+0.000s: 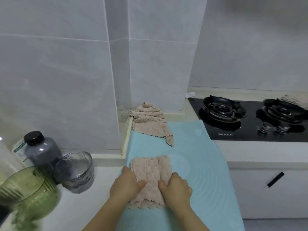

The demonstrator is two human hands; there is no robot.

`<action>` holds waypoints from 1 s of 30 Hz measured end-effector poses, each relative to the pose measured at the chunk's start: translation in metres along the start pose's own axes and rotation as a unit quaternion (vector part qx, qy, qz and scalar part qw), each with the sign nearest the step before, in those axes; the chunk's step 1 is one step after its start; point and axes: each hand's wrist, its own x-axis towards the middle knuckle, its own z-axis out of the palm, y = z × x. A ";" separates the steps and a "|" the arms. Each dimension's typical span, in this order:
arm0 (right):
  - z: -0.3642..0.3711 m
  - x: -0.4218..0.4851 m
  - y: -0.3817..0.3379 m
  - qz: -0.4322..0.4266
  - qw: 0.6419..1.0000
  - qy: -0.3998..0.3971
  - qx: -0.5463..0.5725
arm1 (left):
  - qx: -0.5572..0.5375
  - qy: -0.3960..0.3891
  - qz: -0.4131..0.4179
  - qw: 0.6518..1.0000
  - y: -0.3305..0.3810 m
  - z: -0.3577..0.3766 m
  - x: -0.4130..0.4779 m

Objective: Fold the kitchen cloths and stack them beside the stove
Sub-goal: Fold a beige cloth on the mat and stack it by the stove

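A pink-beige fluffy cloth point(150, 169) lies folded into a narrow strip on the light blue mat point(200, 164). My left hand point(127, 182) holds its left edge and my right hand point(176, 185) holds its right edge, thumbs lying on top of the fabric. A second cloth of the same kind point(150, 122) lies crumpled at the mat's far end, against the wall corner. Another beige cloth point(295, 99) rests on the right burner of the black gas stove point(250, 117).
Left of the mat stand a dark-capped grey bottle point(41, 149), a smoky glass cup point(76, 172) and a green transparent container point(28, 194). The stove sits right of the mat; a cabinet door with a black handle point(275, 179) is below it. Tiled walls close the back.
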 end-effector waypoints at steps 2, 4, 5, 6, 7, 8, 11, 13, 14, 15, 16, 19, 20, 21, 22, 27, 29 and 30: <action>-0.005 -0.001 0.002 0.003 0.999 -0.029 0.017 | -0.058 -0.027 -0.008 0.998 0.003 -0.005 -0.005; -0.010 -0.001 0.004 0.011 0.997 -0.048 0.066 | -0.108 -0.041 -0.001 0.993 0.006 -0.006 -0.005; -0.013 -0.002 0.005 0.020 0.991 -0.055 0.117 | -0.154 -0.047 0.000 0.987 0.008 -0.005 -0.006; -0.018 -0.003 0.007 0.034 0.980 -0.059 0.188 | -0.213 -0.054 0.000 0.975 0.012 -0.003 -0.008; -0.023 -0.004 0.009 0.048 0.961 -0.058 0.265 | -0.267 -0.060 0.000 0.962 0.018 -0.001 -0.010; -0.030 -0.006 0.014 0.063 0.940 -0.052 0.332 | -0.304 -0.065 0.002 0.950 0.027 0.002 -0.012; -0.053 -0.007 0.037 0.099 0.889 -0.027 0.446 | -0.356 -0.093 0.015 0.930 0.060 0.014 -0.017; -0.069 -0.006 0.061 0.122 0.855 -0.010 0.504 | -0.369 -0.110 0.034 0.922 0.084 0.030 -0.022; -0.077 -0.004 0.075 0.134 0.836 -0.003 0.533 | -0.372 -0.120 0.043 0.920 0.096 0.041 -0.024; -0.086 -0.003 0.091 0.147 0.815 0.004 0.561 | -0.372 -0.131 0.050 0.918 0.110 0.053 -0.028; -0.097 -0.002 0.108 0.158 0.794 0.010 0.587 | -0.373 -0.142 0.056 0.915 0.124 0.065 -0.032; -0.130 0.003 0.168 0.171 0.756 0.019 0.632 | -0.374 -0.167 0.079 0.909 0.174 0.110 -0.045; -0.144 0.006 0.190 0.173 0.749 0.021 0.639 | -0.373 -0.174 0.086 0.907 0.194 0.126 -0.051; -0.158 0.009 0.214 0.173 0.746 0.025 0.643 | -0.372 -0.182 0.093 0.905 0.215 0.145 -0.056; -0.173 0.013 0.239 0.173 0.745 0.033 0.644 | -0.371 -0.190 0.099 0.904 0.237 0.164 -0.062; -0.254 0.030 0.366 0.166 0.742 0.074 0.645 | -0.369 -0.228 0.114 0.894 0.352 0.258 -0.094; -0.283 0.039 0.410 0.168 0.748 0.081 0.637 | -0.371 -0.239 0.117 0.890 0.395 0.287 -0.105; -0.297 0.044 0.429 0.166 0.749 0.085 0.636 | -0.376 -0.244 0.119 0.886 0.415 0.300 -0.108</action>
